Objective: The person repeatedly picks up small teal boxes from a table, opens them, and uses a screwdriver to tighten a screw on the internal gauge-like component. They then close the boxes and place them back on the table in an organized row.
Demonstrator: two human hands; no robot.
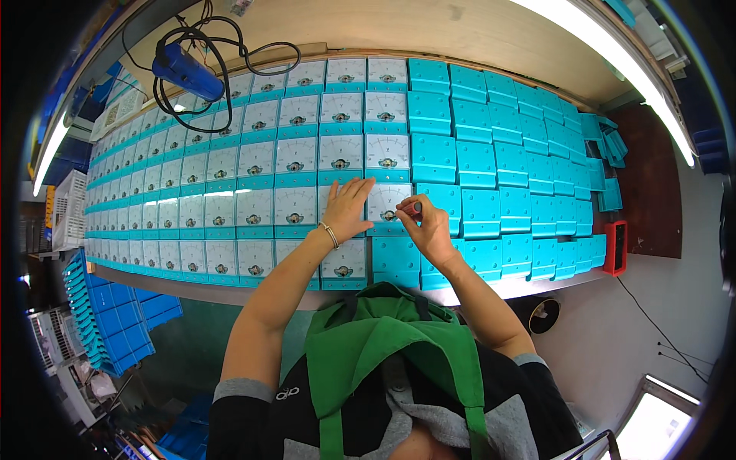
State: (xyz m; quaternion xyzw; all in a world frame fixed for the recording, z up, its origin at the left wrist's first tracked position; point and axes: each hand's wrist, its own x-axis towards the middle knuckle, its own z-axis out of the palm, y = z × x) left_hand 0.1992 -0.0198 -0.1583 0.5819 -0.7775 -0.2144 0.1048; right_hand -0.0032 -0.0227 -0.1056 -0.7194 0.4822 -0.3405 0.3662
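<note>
Between my two hands lies an analog panel meter [388, 195] with a white dial and a turquoise lower edge. My left hand [349, 208] rests on the meters at its left side, fingers stretched out and holding nothing. From the right, my right hand [432, 232] pinches a small tool with a round dark red handle [415, 208] over the dial's lower right part. The tool's tip is too small to make out. More white-faced meters [296, 157] sit in tight rows to the left. Turquoise covers or cases [477, 162] fill the rows on the right.
A blue corded device [188, 71] with looped black cable lies over the far-left meters. At the right end stands a red-framed box [616, 248]. Blue crates [119, 318] are below the table at the left, near white baskets [69, 203]. A wooden board [429, 29] borders the far side.
</note>
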